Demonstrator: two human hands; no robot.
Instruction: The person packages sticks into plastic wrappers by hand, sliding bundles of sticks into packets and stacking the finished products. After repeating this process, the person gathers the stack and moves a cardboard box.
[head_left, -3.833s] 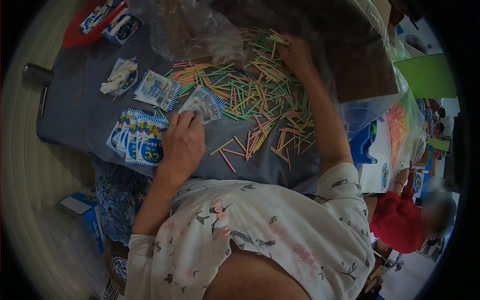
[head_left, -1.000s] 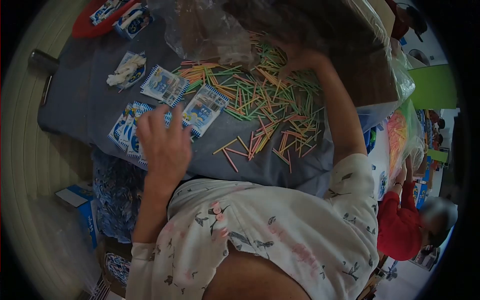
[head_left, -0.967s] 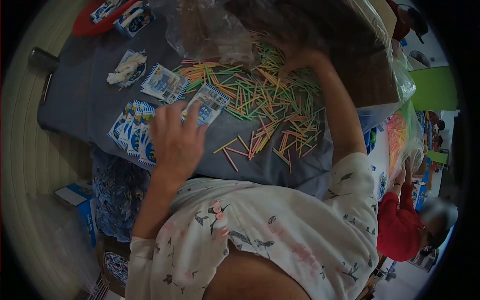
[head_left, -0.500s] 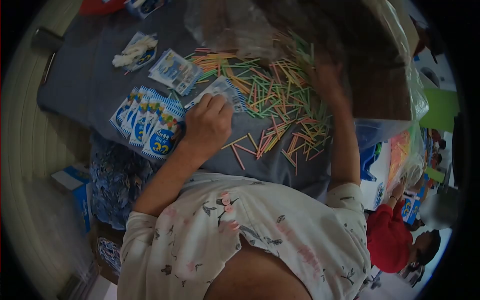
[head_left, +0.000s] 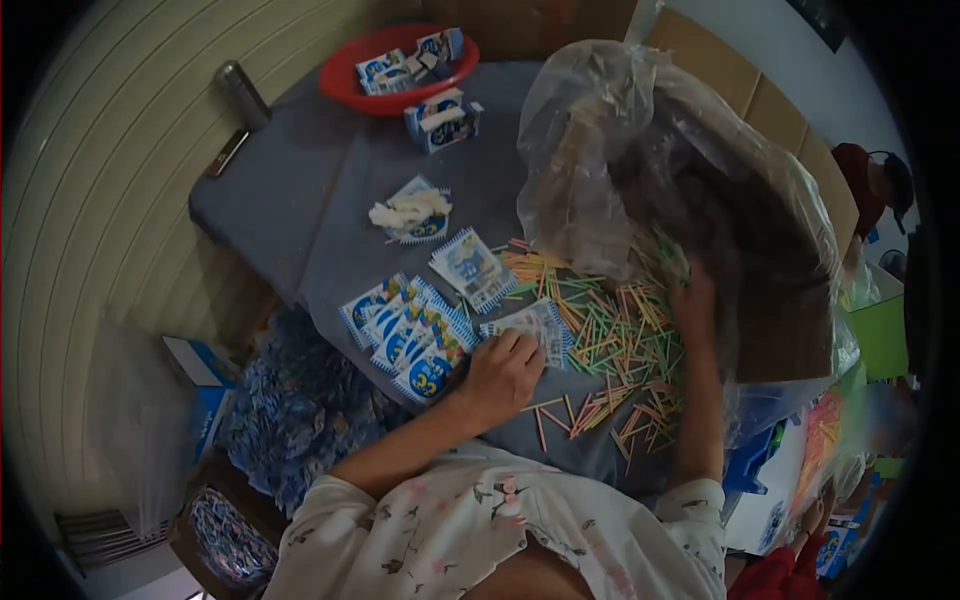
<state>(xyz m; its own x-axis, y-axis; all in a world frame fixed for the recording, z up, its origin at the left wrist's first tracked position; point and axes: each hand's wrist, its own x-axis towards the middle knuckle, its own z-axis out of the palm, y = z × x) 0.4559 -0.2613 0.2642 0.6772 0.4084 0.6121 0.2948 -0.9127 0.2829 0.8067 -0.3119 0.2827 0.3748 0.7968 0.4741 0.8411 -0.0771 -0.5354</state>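
Observation:
My left hand (head_left: 505, 378) is closed, its curled fingers pressed on the near edge of a clear-and-blue printed packet (head_left: 545, 325) lying flat. Beside it spreads a heap of thin coloured sticks (head_left: 625, 335) in pink, orange, yellow and green. At the heap's far right side, my right hand (head_left: 694, 295) reaches to the mouth of a clear plastic bag (head_left: 570, 190). Its fingers are dim and partly hidden among the sticks there. Left of my left hand, several blue-and-white packets (head_left: 415, 340) lie fanned out. Another stack of packets (head_left: 472, 270) lies just beyond.
A cardboard box (head_left: 785, 320) lined with the bag stands at right. At the back are a red bowl (head_left: 335, 80) with small boxes and a metal flask (head_left: 243, 95). A whitish crumpled thing (head_left: 410, 210) lies on a packet. Blue wrappers (head_left: 300, 400) are heaped below the table's left edge.
The view has tilted up and shifted, so the red bowl and more of the bag now show. My left hand stays on the same packet. My right hand remains by the sticks at the bag.

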